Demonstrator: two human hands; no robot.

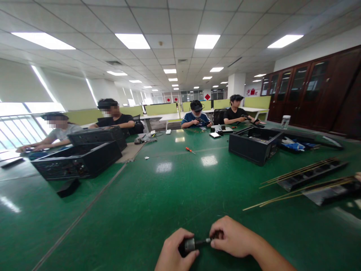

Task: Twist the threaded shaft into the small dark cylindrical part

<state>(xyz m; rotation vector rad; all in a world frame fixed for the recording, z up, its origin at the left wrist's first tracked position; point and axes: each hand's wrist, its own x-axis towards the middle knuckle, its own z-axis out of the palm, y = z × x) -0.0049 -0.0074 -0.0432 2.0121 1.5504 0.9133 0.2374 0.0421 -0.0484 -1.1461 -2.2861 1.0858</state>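
Note:
Close to the front of the green table, my left hand point(177, 248) wraps round a short dark cylinder with a grey metal collar point(190, 245). A thin dark rod point(201, 242) sticks out of it toward the right and ends in a small silvery tip. My right hand point(235, 239) has its fingers closed at that tip, pinching a small dark piece point(216, 236) that the fingers partly cover. The exact kind of either part is too small and blurred to tell. Both hands are low over the tabletop, with the rod lying between them.
On the green table point(180, 188) lie an orange-handled screwdriver point(190, 151) and long thin sticks point(284, 197) over dark trays. Open black computer cases stand left point(79, 163) and right point(252, 145). Several people with headsets sit across the table; a hand point(357, 176) shows at the right edge.

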